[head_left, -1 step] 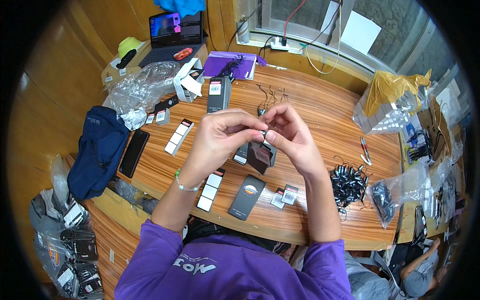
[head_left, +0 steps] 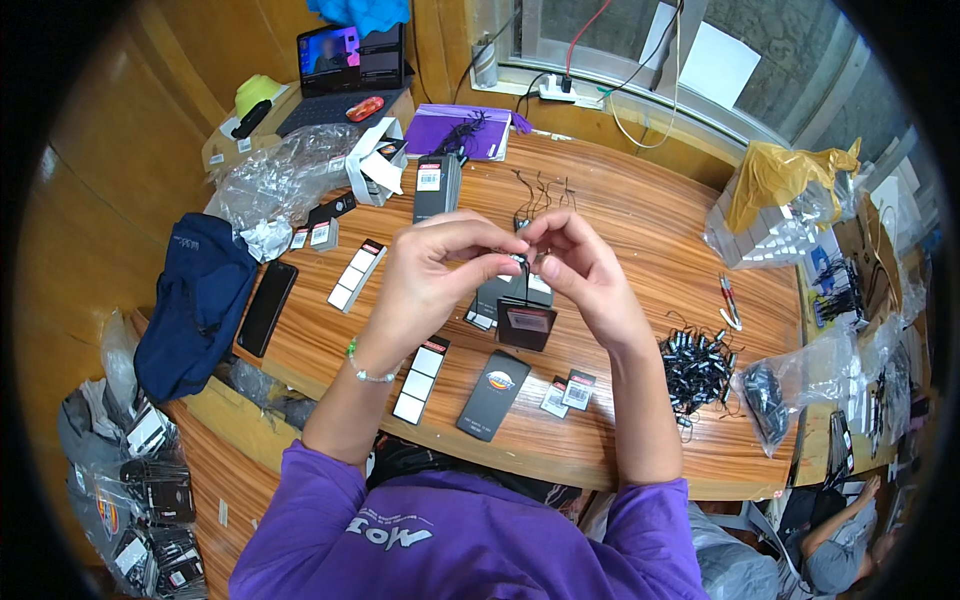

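Note:
Above the middle of the table, my left hand (head_left: 435, 262) pinches a thin black tag string (head_left: 528, 282) between thumb and forefinger. Beside it my right hand (head_left: 588, 272) has its fingers curled at the same string, fingertips almost touching the left ones. A dark hang tag (head_left: 525, 327) dangles from the string below my hands. Behind it lie dark grey tags (head_left: 490, 298), partly hidden. Nearer my body are a dark tag with a round emblem (head_left: 494, 394), a strip of white labels (head_left: 421, 380) and two small barcode tags (head_left: 566, 394).
A pile of black strings (head_left: 697, 370) lies at right, near red-handled snips (head_left: 731, 302). At left are a phone (head_left: 268, 308) and a navy pouch (head_left: 195, 308). A stack of tags (head_left: 436, 190) stands farther back, with a laptop (head_left: 345, 85) at back left.
The hanging tag has swung from a slant to nearly level and faces me more. My right thumb has moved slightly away from my left thumb, so more of the string shows.

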A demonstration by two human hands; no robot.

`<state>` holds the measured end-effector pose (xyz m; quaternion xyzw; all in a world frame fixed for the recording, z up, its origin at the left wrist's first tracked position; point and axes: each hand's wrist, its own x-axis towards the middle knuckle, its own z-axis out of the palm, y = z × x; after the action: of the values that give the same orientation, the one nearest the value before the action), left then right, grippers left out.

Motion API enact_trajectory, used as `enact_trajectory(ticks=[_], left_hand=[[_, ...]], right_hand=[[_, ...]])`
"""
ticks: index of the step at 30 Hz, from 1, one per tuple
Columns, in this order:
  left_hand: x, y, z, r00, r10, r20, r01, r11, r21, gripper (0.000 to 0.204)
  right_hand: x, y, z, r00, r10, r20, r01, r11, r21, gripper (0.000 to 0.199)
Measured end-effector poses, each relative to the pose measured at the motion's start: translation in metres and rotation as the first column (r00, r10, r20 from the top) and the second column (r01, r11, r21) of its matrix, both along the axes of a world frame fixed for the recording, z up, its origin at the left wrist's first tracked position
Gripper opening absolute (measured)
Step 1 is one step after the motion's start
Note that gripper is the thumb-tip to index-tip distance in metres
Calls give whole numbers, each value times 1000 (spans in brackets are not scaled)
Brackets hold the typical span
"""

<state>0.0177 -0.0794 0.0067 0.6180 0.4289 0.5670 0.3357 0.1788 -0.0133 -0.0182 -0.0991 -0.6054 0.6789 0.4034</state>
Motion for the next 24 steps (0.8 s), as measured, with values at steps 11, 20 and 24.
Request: enact_trajectory(ticks=[11, 20, 24], left_hand=[[13, 6, -20, 880, 309, -360, -205, 932, 299, 39], [-1, 25, -55, 979, 30, -200, -68, 980, -188, 39], [-17, 40, -56, 996, -39, -75, 16, 959, -284, 38]], right_hand=[[-8, 14, -12, 982, -179, 58, 188, 957, -220, 28], [-12, 26, -23, 975, -222, -2, 201, 887, -415, 27], [-19, 46, -33, 982, -191, 4, 165, 836, -524, 26]])
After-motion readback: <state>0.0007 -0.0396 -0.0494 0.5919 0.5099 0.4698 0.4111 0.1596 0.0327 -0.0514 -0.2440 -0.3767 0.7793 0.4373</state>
